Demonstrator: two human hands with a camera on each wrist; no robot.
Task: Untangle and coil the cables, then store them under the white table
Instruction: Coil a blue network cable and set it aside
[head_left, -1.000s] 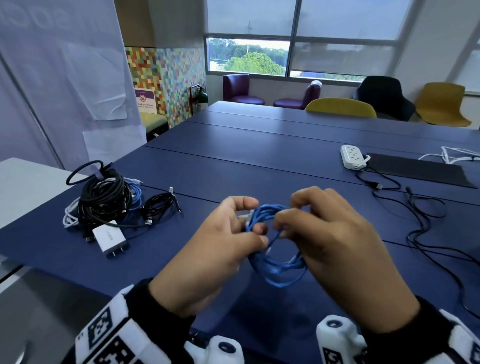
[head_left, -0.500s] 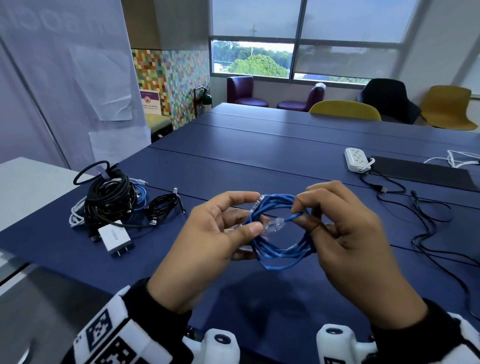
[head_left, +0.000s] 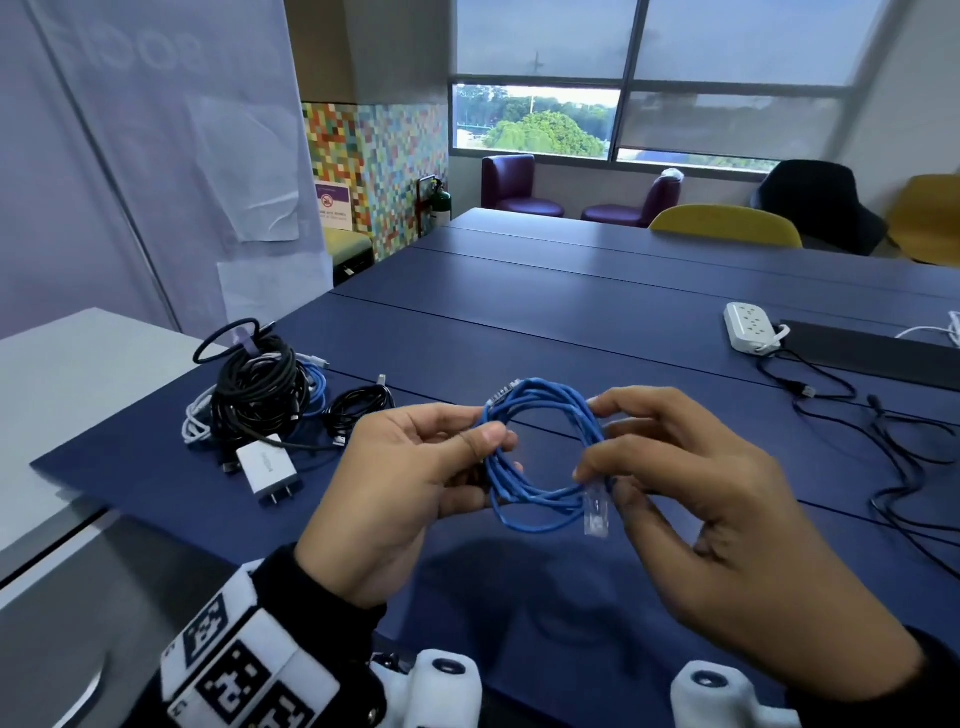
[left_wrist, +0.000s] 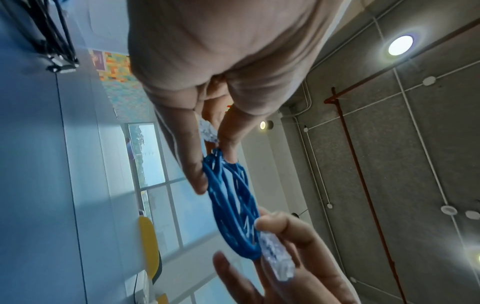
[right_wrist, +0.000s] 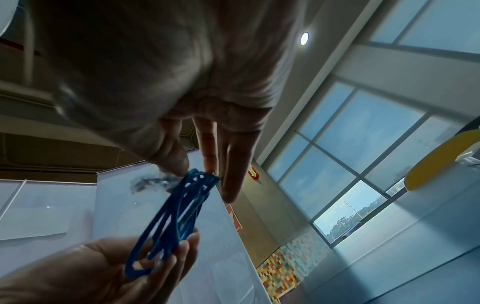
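Above the blue table (head_left: 519, 322), left hand (head_left: 400, 499) and right hand (head_left: 727, 525) pinching coiled blue cable (head_left: 540, 499), no containers.

Both hands (left_wrist: 215, 86) pinch blue cable coil (left_wrist: 231, 205).

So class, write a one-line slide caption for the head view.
Left hand and right hand hold a coiled blue network cable above the dark blue table.
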